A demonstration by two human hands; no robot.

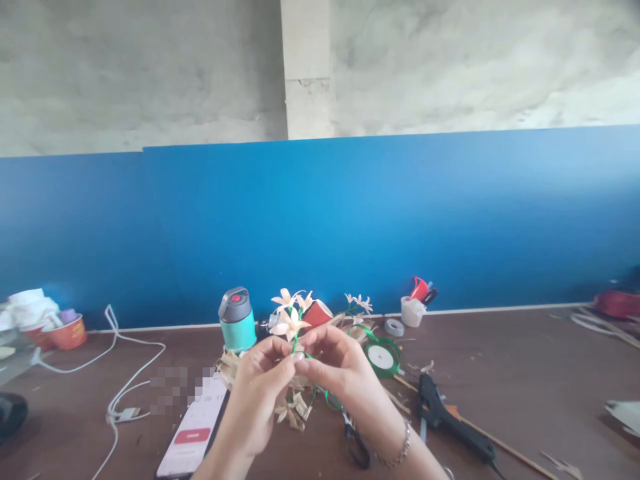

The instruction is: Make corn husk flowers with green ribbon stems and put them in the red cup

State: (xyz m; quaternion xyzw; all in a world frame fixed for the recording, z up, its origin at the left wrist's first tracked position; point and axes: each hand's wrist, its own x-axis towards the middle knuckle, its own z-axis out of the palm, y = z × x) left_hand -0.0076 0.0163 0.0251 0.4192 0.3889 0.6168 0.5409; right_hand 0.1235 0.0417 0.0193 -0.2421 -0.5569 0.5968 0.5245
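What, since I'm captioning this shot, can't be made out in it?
In the head view:
Green stem: lower end, behind the left hand and right hand.
Phone: screen top, covered by pixelated blocks.
Scissors: blades, mostly behind the right hand.
Glue gun: cord's end, past the bottom edge.
Black object: cut off by left edge.

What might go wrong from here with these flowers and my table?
The flowers rise just above the left hand and right hand, so petals might get crushed. The scissors lie near the right forearm and could snag it. The glue gun might burn, if hot; I can't tell.
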